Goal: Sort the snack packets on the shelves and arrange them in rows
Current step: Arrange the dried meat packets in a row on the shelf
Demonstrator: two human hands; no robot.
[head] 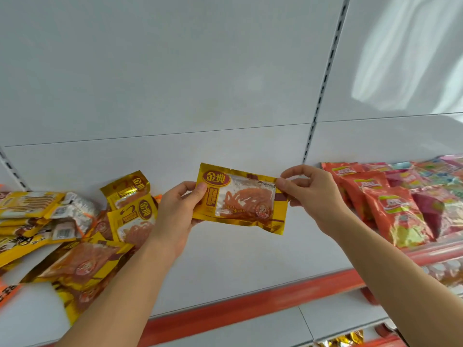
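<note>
Both forearms reach up over the white shelf [238, 266]. The left hand [175, 211] grips the left edge of a yellow snack packet [240, 200]; the right hand [313, 194] pinches its upper right corner, holding it flat above the shelf. Yellow packets [82, 221] lie heaped left, orange-red packets [390, 209] right, seemingly in rows.

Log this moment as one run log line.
both hands hold yellow packet above shelf | left hand grips | right hand pinches
</note>
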